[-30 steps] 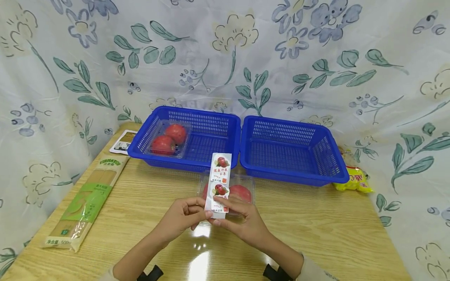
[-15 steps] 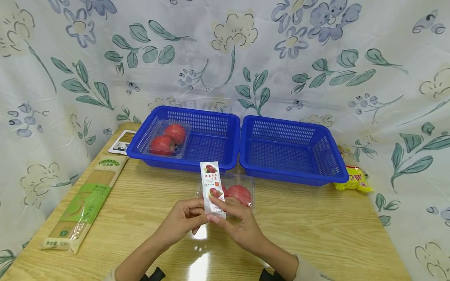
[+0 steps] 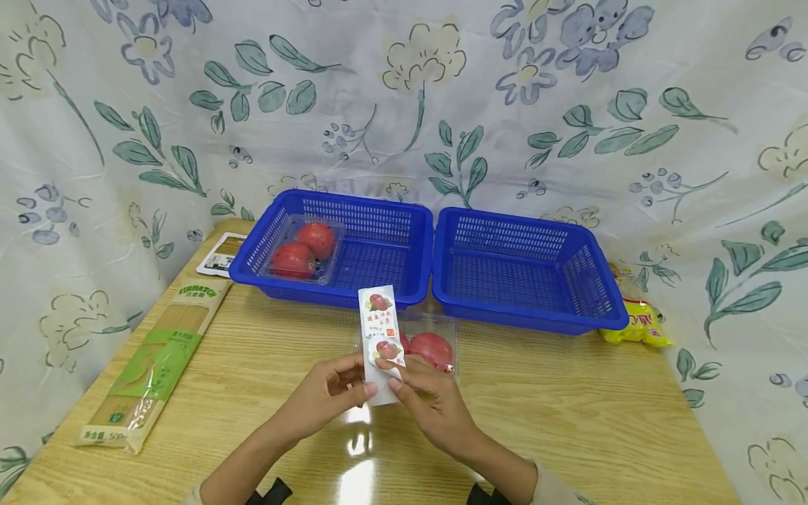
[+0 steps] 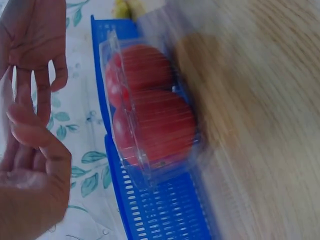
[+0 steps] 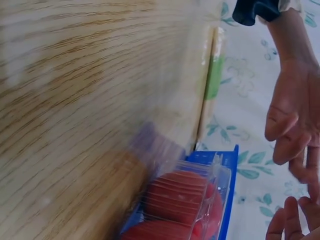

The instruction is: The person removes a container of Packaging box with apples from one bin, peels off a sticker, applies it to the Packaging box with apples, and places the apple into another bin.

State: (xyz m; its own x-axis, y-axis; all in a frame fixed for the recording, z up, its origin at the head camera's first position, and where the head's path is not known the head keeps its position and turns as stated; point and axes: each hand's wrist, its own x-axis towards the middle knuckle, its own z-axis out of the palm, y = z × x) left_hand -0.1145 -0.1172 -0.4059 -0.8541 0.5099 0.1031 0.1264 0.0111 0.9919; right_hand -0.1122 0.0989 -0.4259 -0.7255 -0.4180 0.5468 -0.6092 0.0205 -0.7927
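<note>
- Wooden worktop (image 3: 568, 407), floral curtain (image 3: 404, 91) behind.
- Left hand (image 3: 320, 396) pinches a label strip (image 3: 381, 328), apparently steadying it.
- Right hand (image 3: 442, 407) pinches one half-lifted label (image 3: 384, 348), seemingly for peeling.

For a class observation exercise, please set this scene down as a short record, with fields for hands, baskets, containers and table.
Left hand: holds the label strip
Right hand: pinches the lower label, which looks partly lifted
Baskets: two, blue, side by side
Near container: clear, in front of the baskets, red fruit inside
Far container: clear, in the left basket, two red fruits inside
Table: light wood grain; long green-banded pack at left, yellow packet at right
</note>
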